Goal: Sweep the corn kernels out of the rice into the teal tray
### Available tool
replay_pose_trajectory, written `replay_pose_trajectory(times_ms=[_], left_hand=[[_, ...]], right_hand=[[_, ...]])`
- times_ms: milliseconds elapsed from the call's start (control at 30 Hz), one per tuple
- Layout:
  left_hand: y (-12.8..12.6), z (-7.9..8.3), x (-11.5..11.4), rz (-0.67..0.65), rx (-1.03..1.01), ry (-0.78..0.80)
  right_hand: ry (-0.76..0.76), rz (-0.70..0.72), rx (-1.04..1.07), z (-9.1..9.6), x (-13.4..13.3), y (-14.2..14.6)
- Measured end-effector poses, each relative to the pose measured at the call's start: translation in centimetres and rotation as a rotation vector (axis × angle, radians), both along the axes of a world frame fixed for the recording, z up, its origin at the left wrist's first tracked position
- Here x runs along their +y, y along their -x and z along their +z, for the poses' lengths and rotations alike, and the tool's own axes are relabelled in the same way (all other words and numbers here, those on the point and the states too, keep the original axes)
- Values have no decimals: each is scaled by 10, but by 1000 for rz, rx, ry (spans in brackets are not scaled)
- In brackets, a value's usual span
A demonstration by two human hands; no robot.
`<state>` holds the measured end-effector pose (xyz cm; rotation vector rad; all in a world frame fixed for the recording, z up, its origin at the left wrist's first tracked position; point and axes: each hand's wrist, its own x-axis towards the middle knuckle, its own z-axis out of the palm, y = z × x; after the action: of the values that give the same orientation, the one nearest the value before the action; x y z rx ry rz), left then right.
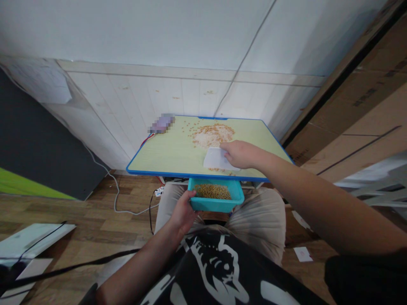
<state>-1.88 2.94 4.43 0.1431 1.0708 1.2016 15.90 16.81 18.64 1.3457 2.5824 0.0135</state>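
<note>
My left hand (185,210) grips the left side of a teal plastic basin (219,206) just under the table's front edge. Yellowish beans (213,192) cover the basin's bottom. Over the tabletop, my right hand (236,153) is closed on a flat white scraper (214,159). A few beans (221,170) lie between the scraper and the front edge. Beyond the scraper is a spread pile of white grains mixed with beans (213,135), with loose beans scattered to its left.
The small table (165,156) has a pale yellow top with a blue rim and stands against a white wall. A blurred-out object (162,123) with a red cord lies at its back left corner. Cardboard boxes (365,106) stand on the right; cables (117,199) run across the floor at left.
</note>
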Motion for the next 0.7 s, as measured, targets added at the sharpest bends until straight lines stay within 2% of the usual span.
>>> replay_pose_trajectory(times_ms=[167,467,700], left_hand=[[0,-1,2,6,7,7],[-3,6,2,19,-13,36],[-3,1,2,17,0,26]], right_hand=[[1,-3,22,-1,0,-1],[14,-17,30,-1,-5,-2],[26,-10,49,0,-13,-2]])
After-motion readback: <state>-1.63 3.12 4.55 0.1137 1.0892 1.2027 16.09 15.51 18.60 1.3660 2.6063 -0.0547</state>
